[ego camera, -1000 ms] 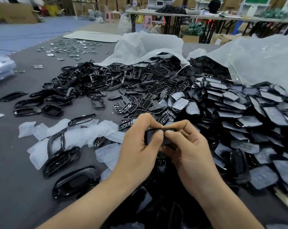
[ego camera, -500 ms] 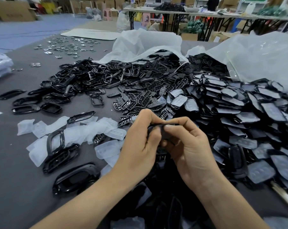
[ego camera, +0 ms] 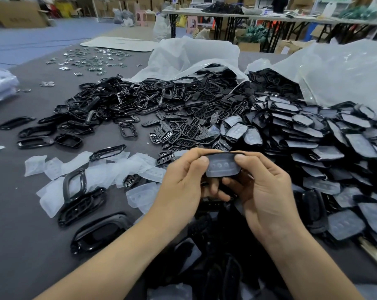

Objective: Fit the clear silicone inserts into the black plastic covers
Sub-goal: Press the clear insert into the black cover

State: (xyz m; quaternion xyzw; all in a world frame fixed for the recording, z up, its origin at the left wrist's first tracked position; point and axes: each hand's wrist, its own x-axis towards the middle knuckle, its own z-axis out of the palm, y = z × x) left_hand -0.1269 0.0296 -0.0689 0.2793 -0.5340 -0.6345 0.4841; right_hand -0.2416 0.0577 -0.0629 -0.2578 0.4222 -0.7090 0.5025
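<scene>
- Loose clear silicone inserts (ego camera: 53, 167) are scattered on the table (ego camera: 16, 234) toward its left edge, with black frames (ego camera: 75, 182) lying among them.
- The left hand (ego camera: 183, 182) is held above the near edge, its thumb and fingers pinched on the left end of a black plastic cover (ego camera: 224, 154).
- A clear insert (ego camera: 223, 168) is seen lying in that cover, facing up.
- The right hand (ego camera: 267, 191) is clamped on the cover's right end.
- Fitted covers (ego camera: 324, 144) are heaped toward the right edge, below a plastic bag (ego camera: 345, 72).
</scene>
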